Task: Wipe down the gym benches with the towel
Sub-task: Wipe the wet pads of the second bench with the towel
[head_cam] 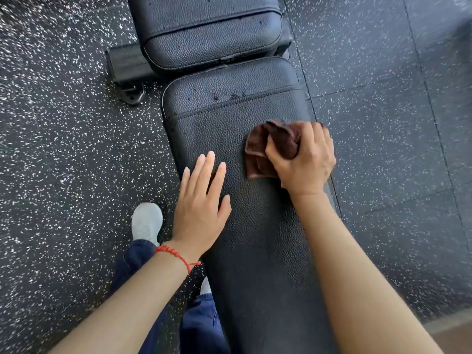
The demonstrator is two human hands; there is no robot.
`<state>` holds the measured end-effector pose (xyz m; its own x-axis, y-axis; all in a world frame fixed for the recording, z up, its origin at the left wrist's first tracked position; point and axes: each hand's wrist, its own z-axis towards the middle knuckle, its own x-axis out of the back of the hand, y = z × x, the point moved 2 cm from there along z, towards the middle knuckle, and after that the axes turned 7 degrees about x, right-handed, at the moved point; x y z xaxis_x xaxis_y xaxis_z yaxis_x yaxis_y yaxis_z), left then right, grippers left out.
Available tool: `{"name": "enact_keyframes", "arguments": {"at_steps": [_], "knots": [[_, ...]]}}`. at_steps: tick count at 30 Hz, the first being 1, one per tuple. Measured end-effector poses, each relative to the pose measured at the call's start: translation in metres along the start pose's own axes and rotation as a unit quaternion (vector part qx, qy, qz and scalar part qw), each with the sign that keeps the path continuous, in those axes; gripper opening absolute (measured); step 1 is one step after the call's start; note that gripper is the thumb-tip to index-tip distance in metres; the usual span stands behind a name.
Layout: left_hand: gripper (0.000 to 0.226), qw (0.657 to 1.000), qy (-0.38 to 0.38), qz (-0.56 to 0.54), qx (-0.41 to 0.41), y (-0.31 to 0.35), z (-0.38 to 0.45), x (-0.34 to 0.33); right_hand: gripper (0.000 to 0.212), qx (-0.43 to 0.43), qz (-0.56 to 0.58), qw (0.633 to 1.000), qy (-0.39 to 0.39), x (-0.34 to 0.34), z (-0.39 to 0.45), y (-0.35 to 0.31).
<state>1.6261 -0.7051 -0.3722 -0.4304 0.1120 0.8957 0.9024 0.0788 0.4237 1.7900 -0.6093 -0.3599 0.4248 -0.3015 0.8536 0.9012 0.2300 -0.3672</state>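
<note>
1. Bench (255,226) pad, black and pebbled, runs from the bottom of the view up toward the middle; a stitched seam crosses it near its far end.
2. Second pad (212,29), also black, lies just beyond it, end to end, with a narrow gap between the two.
3. Towel (270,146), brown and bunched, sits on the right half of the near pad, below the seam.
4. Right hand (304,162) grips the towel from above: fingers curl over the cloth and the thumb tucks into its folds, pressing it against the pad. Part of the towel sticks out to the left of the hand.
5. Left hand (201,203) lies flat on the left edge of the same pad, fingers straight and slightly spread, holding nothing. It is near the towel but apart from it.
6. Red bracelet (176,255) of beads and cord circles the left wrist.
7. Dark spots dot the pad surfaces around the seam and on the far pad.
8. Frame foot (127,72), black, sticks out to the left where the two pads meet.
9. Floor (63,149) is black rubber flecked with white, laid in tiles.
10. Grey shoe (146,222) and dark blue trousers (201,325) show left of the bench, below the left hand.
</note>
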Motion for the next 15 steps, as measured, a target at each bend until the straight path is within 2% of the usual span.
{"name": "enact_keyframes", "arguments": {"at_steps": [4, 11, 15], "knots": [[0.051, 1.0, 0.017, -0.017, 0.007, 0.0, 0.0, -0.001, 0.042, -0.014, -0.01, 1.0, 0.002, -0.017, 0.05, 0.004], [0.05, 1.0, -0.013, -0.003, 0.002, -0.003, 0.004, 0.009, 0.05, -0.134, 0.004, 0.991, 0.017, -0.042, 0.097, 0.0], [0.05, 0.999, -0.036, 0.003, -0.015, -0.008, 0.005, 0.014, 0.043, -0.091, -0.002, 0.996, 0.024, -0.046, 0.096, -0.023]]}}
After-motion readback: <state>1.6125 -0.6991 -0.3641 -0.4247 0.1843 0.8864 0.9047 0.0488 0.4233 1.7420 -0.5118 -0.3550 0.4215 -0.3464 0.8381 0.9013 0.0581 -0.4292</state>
